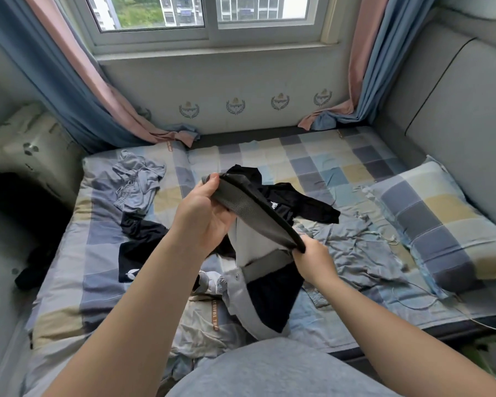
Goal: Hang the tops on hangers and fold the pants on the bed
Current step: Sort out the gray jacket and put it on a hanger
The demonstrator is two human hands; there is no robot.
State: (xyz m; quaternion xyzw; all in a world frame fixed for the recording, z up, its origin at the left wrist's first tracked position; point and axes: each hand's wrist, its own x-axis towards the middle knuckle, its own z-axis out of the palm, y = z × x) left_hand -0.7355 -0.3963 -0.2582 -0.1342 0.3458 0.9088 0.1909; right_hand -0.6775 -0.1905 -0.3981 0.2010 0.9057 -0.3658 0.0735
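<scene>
The left hand (206,216) and right hand (312,259) each grip one waistband end of the grey-and-black pants (272,296), holding them stretched above the clothes-strewn bed (312,156), seemingly to square them for folding.

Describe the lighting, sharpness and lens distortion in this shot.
Head view: soft daylight from the white-framed window falls evenly on the checked bedsheet, with no glare or hard shadows; the wide lens bows the blue curtain; the left hand, right hand and the black-and-grey mesh-waisted pants they grip look sharp.
</scene>
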